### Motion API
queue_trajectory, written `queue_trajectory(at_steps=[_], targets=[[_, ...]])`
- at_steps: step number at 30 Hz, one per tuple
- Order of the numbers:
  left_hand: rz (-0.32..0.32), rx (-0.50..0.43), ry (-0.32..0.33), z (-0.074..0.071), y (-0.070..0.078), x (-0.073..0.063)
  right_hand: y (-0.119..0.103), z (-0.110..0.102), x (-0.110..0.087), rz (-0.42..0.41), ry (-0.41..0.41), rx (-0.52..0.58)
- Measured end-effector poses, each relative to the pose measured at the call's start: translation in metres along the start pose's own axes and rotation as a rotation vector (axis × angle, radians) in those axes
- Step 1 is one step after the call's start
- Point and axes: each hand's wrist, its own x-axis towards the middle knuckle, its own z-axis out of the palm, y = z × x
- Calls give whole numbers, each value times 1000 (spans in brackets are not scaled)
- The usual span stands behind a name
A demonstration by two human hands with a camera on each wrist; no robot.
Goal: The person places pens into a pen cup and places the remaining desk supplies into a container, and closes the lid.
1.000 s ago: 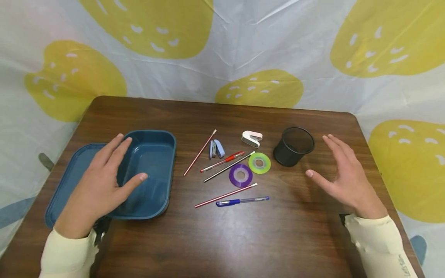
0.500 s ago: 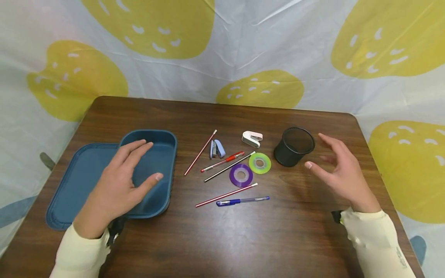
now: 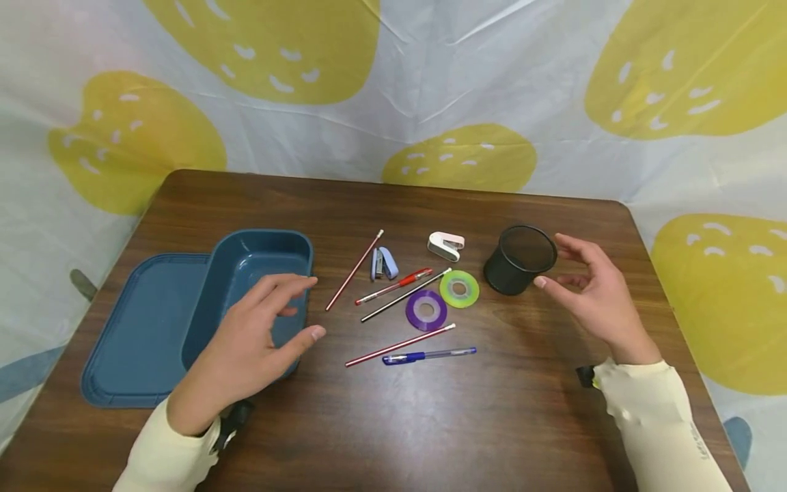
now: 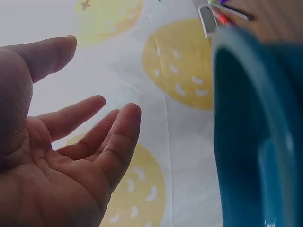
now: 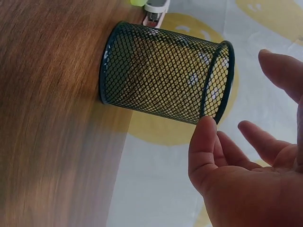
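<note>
My left hand [image 3: 255,345] hovers over the right side of the blue plastic box [image 3: 246,242], its fingers relaxed and holding nothing. In the left wrist view the box's rim [image 4: 251,61] rises to the right of that hand [image 4: 71,156]. At the right, my right hand [image 3: 599,297] is spread beside the black mesh pen holder [image 3: 510,273], thumb and fingers right at its rim. The right wrist view has the pen holder [image 5: 161,73] standing on the table, with the fingertips [image 5: 206,130] of the right hand overlapping its upper edge.
Between the hands lie two red pencils [image 3: 353,270] [image 3: 399,345], a dark pencil [image 3: 406,295], a red pen [image 3: 393,285], a blue pen [image 3: 430,355], purple tape [image 3: 425,311], green tape [image 3: 472,289], a lilac stapler [image 3: 387,263] and a white stapler [image 3: 443,246]. A blue lid [image 3: 144,328] lies left of the box.
My left hand has moved right and nearer the front edge, across the box. The right hand has moved left, up to the pen holder. The things on the table have stayed put.
</note>
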Motion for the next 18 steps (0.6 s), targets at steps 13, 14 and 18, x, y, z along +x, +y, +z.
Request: queue_trajectory(at_steps=[13,14,18], targets=[[-6,-105,-108,24,16,6,8,0,7,79,-44,-16],[-9,-115,-121,26,17,6,8,-1,8,90,-49,-13],[-25,-155,-161,35,24,9,12,-1,11,123,-72,-11]])
